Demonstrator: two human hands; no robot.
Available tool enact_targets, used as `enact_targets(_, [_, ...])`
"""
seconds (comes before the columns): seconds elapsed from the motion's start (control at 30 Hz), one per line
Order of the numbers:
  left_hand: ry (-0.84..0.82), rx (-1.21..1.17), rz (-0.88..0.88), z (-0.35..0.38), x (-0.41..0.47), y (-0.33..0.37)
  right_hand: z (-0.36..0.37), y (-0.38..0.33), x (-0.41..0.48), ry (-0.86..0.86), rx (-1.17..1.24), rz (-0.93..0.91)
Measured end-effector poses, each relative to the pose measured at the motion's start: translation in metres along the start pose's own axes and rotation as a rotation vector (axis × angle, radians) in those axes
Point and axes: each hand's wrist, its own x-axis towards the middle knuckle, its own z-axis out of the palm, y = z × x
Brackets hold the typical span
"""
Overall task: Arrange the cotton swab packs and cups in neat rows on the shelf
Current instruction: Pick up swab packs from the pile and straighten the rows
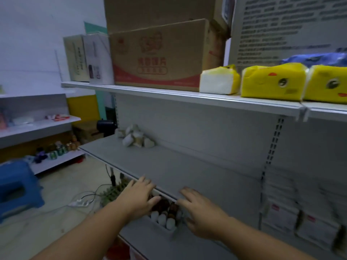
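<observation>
A loose pile of small white packs (pixel 136 137) lies at the far left back of the grey middle shelf (pixel 169 166). On the shelf below, a grey open box (pixel 165 220) holds several small upright items with white and brown tops. My left hand (pixel 139 196) reaches in from the left with spread fingers, over the box and under the front lip of the middle shelf. My right hand (pixel 202 212) hovers just right of the box, fingers apart. Neither hand holds anything. The box's far part is hidden by the shelf edge.
The top shelf carries a large cardboard box (pixel 159 57) and yellow tissue packs (pixel 272 81). White flat packs (pixel 293 212) fill the lower right bay. A blue plastic stool (pixel 16 186), cables and a power strip (pixel 78 202) lie on the floor to the left.
</observation>
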Motion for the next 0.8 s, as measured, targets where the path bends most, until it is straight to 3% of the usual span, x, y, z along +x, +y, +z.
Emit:
enact_targets(0.1, [0.036,-0.050,-0.026,0.006,0.021,-0.036,0.006,0.006,0.047,0.033,0.023,0.013])
enact_targets(0.27, [-0.046,-0.061,-0.036,0.006,0.062,-0.087,0.026,0.034,0.137,0.032,0.125,0.024])
enact_targets(0.47, [0.005,-0.116,-0.187,-0.032,0.113,-0.172,0.040,0.065,0.244,0.053,0.119,0.066])
enact_targets(0.7, [-0.022,-0.182,-0.256,-0.019,0.166,-0.252,0.060,0.072,0.328,0.019,0.110,0.186])
enact_targets(0.8, [0.034,-0.220,-0.248,-0.020,0.206,-0.279,0.060,0.068,0.365,0.095,0.124,0.277])
